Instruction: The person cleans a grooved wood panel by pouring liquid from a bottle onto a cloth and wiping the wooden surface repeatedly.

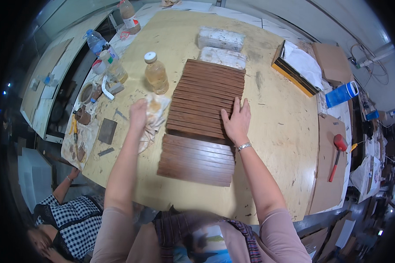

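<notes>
Rows of dark brown wooden strips [206,94] lie side by side on the table. Nearer me, a second group of smoother, shinier strips [197,160] lies flat, just below the first. My right hand [238,120] rests on the right edge of the far group, its fingers spread. To the left of the strips, my left hand [138,115] is closed at the edge of a stained white cloth [156,111], slightly blurred. Just beyond the cloth stands a bottle of yellowish liquid [156,74] with a white cap.
Two whitish blocks [221,39] sit behind the strips. Bottles [112,65] and small tools crowd the left side. At right are a black-and-yellow box [294,70], a blue bottle [341,94] and a red mallet [338,153]. Another person [70,215] is at lower left.
</notes>
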Motion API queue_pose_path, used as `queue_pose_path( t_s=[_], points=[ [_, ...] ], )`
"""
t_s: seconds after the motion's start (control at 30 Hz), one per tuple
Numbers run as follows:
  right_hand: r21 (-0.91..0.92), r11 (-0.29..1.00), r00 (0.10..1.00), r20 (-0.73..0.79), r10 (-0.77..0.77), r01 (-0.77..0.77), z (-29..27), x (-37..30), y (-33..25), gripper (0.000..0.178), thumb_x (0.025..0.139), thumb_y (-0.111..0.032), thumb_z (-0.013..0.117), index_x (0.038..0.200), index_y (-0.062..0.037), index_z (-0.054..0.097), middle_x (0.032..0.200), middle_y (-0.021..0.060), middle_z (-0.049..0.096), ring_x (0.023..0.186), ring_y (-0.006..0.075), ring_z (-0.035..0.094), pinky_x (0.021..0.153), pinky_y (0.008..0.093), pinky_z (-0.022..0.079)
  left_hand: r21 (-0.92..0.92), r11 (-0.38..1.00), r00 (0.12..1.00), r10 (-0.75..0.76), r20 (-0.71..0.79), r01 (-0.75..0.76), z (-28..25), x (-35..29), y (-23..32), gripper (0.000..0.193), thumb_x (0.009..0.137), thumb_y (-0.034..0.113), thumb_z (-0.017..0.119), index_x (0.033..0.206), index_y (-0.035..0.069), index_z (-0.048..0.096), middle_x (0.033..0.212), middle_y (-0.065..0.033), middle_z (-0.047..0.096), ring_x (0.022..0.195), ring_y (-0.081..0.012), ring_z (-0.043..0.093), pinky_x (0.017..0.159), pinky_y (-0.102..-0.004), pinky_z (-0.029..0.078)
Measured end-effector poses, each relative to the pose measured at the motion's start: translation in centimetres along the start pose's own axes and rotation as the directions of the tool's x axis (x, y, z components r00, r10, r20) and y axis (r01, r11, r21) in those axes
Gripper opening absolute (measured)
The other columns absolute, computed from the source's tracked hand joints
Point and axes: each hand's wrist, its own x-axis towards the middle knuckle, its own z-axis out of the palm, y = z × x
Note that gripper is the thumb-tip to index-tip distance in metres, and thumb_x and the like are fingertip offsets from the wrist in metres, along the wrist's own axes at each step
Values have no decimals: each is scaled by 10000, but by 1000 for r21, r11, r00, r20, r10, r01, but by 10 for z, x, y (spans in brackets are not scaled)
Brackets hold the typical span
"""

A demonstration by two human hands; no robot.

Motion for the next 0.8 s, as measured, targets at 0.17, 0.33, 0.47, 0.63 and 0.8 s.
queue_pose_path(
  t_s=[0.17, 0.33, 0.47, 0.63, 0.8],
  points=[
    [23, 994, 987, 121, 102, -106, 6, 0, -11, 754, 907, -418, 595, 1472, 6, 331, 1491, 323, 296, 1370, 433, 325, 1127, 447, 294, -16, 997, 991, -69, 116, 71, 51, 8, -25, 195, 903, 129, 673, 1045, -5, 674, 882, -62, 688, 778, -127, 630, 697, -270, 494],
    [-7, 991, 981, 139, 137, -137, -2, 2, -16, 758, 900, -409, 590, 1472, 10, 322, 1435, 325, 376, 1323, 427, 392, 1102, 449, 334, -332, 888, 937, -243, 252, 319, 51, 21, -25, 352, 831, 70, 748, 1136, -65, 635, 960, -101, 694, 871, -149, 631, 789, -287, 486],
    [-31, 994, 988, 111, 106, -103, 3, 2, -15, 758, 888, -400, 599, 1459, 19, 330, 1371, 326, 438, 1258, 440, 449, 1057, 451, 381, -363, 872, 940, -266, 212, 328, 48, 26, -35, 312, 830, 64, 744, 1096, -69, 651, 934, -70, 688, 842, -122, 618, 774, -267, 471],
    [-29, 992, 985, 125, 122, -120, 1, 3, -17, 756, 890, -394, 596, 1463, 16, 324, 1351, 327, 449, 1234, 441, 466, 1039, 441, 401, -202, 958, 950, -146, 276, 206, 45, 22, -27, 294, 835, 70, 734, 1082, -74, 663, 929, -76, 691, 818, -112, 609, 722, -264, 464],
    [-12, 990, 981, 135, 142, -141, 0, 4, -21, 746, 896, -387, 588, 1470, 6, 318, 1320, 300, 478, 1204, 426, 487, 1018, 439, 419, -105, 983, 955, -117, 271, 150, 40, 22, -16, 214, 826, 77, 723, 994, -52, 690, 907, -74, 692, 792, -129, 611, 722, -283, 470]
  ],
)
